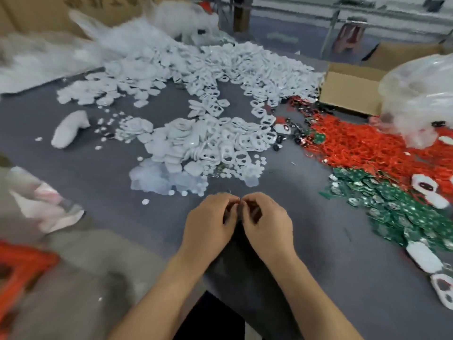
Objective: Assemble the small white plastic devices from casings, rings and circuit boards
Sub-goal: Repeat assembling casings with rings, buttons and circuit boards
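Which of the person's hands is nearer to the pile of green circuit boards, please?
Right. The right hand sits at centre front, on the side of the green circuit boards, which lie off to its right; the left hand is beside it, farther from the boards.

White casings [186,141] lie heaped mid-table, red rings [362,146] and green circuit boards [392,212] piled right.

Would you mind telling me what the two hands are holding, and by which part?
It cannot be told: the left hand and right hand meet with fingertips curled together, hiding anything between them.
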`<state>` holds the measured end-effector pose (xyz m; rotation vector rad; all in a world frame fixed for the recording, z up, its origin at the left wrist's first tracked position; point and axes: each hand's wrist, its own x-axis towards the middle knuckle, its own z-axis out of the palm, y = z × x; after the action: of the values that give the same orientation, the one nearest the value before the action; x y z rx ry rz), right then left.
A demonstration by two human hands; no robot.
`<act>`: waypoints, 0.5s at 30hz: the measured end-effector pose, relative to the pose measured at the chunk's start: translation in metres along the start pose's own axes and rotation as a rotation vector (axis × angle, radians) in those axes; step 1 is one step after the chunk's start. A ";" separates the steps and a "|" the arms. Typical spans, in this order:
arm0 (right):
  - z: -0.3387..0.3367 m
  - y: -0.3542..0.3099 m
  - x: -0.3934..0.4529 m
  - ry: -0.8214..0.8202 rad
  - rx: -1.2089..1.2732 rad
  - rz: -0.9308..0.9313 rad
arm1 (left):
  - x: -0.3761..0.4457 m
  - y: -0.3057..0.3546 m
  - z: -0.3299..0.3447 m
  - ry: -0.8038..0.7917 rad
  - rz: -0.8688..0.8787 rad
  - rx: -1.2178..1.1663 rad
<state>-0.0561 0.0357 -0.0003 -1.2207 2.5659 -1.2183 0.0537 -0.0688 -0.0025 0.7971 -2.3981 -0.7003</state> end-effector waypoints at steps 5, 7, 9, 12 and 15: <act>0.021 -0.012 0.039 0.121 -0.130 -0.052 | 0.021 -0.027 -0.014 0.119 -0.039 0.131; 0.028 -0.014 0.054 0.177 -0.169 -0.081 | 0.031 -0.035 -0.017 0.170 -0.069 0.157; 0.036 -0.015 0.070 0.211 -0.184 -0.141 | 0.039 -0.040 -0.018 0.195 -0.091 0.146; 0.047 -0.016 0.096 0.199 -0.192 -0.169 | 0.045 -0.042 -0.016 0.171 -0.097 0.137; 0.056 -0.017 0.113 0.103 -0.230 -0.086 | 0.042 -0.042 -0.013 0.139 -0.080 0.129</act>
<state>-0.1034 -0.0824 0.0027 -1.3562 2.8213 -1.0492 0.0489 -0.1289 -0.0052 0.9674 -2.3139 -0.5065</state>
